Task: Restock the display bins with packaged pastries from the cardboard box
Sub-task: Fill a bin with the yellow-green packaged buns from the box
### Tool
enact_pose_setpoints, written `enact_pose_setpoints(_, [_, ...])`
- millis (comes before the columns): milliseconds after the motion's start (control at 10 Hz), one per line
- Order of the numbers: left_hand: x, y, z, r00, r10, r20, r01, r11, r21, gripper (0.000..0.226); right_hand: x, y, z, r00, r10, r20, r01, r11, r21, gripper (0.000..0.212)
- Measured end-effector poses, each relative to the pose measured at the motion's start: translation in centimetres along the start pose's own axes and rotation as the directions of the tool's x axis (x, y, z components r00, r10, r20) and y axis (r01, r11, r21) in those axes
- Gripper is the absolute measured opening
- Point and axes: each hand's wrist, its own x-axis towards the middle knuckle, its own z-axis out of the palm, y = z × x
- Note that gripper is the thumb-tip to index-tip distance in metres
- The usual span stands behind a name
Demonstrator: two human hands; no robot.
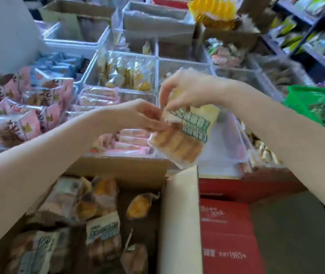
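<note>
A pastry pack [179,139] with green lettering and golden pastries hangs above the far edge of the open cardboard box [130,171]. My right hand [185,89] pinches the pack's top from above. My left hand [138,113] grips the pack's left edge with its fingertips. Several more pastry packs [103,234] lie loose inside the box below my forearms. Clear display bins [157,64] stand beyond the box, one holding yellow packs [130,74].
Pink packs [25,107] pile up in the bins at left, pink bars [130,141] in the bin just behind the box. Red cartons [227,230] sit at the right of the box. A green bag [316,101] and shelves [316,36] are at far right.
</note>
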Motion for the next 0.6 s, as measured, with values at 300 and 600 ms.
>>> enact_pose_setpoints(300, [10.5,5.4,4.1,0.912,0.109,-0.395,-0.03,0.979,0.201,0.009,0.1,15.5,-1.5,0.83,0.433,-0.351,-0.264,0.86,0.436,0.014])
enact_pose_setpoints(600, [16.0,1.7,9.2,0.928,-0.231,-0.293,0.298,0.931,0.209,0.033,4.8,24.4,4.6,0.805,0.354,-0.476,-0.412,0.911,-0.02,0.022])
